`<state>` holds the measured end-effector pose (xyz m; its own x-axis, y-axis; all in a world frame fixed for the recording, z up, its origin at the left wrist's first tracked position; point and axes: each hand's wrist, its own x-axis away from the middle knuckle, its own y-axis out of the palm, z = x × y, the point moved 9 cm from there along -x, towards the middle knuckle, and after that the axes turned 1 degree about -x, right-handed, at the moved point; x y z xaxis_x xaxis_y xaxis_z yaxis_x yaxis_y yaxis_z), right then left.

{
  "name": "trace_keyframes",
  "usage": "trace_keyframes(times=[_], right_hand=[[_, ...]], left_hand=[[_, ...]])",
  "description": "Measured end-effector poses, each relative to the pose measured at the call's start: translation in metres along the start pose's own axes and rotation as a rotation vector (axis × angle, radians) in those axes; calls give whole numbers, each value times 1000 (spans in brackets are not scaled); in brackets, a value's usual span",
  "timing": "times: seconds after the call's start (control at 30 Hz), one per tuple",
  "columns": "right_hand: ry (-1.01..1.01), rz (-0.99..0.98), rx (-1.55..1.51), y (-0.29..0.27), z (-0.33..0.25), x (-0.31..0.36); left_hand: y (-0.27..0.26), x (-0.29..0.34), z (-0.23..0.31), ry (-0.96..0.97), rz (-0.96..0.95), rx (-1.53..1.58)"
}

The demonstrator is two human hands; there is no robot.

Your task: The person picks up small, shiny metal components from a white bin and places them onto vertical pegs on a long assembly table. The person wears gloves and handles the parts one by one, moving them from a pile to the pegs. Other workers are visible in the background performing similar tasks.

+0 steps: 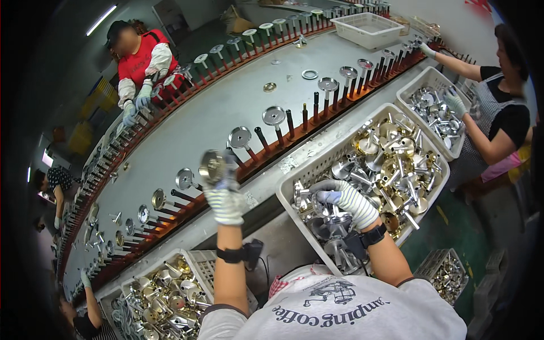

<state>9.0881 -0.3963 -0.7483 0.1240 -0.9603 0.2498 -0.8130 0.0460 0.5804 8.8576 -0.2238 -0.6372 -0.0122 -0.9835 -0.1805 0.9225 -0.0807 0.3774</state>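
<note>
My left hand, in a striped work glove and smeared by motion, holds up a round metal disc part by its underside. It is over the near edge of the conveyor, level with a row of upright dark pegs. Several pegs carry shiny discs. My right hand, also gloved, reaches into a white plastic crate heaped with silver and gold stemmed discs. Its fingers curl down among silver parts; which one they grip is hidden.
The pegged conveyor loops round a grey table with a few loose discs. A second crate of parts stands at the lower left, another at the right. Co-workers stand at the far left and right. An off-white bin sits at the back.
</note>
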Motion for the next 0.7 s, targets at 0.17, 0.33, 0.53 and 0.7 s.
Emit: trace_keyframes(times=[0.17, 0.33, 0.53, 0.7], right_hand=[[-60, 37, -42, -29, -16, -5], [-97, 86, -170, -74, -42, 1], [-120, 26, -422, -113, -54, -1], [-88, -46, -615, -123, -70, 10]], left_hand=[[-98, -78, -16, 223, 295, -781], [-111, -91, -33, 237, 331, -1217], [-112, -71, -30, 272, 416, -1733], [-107, -63, -22, 125, 534, -1445]])
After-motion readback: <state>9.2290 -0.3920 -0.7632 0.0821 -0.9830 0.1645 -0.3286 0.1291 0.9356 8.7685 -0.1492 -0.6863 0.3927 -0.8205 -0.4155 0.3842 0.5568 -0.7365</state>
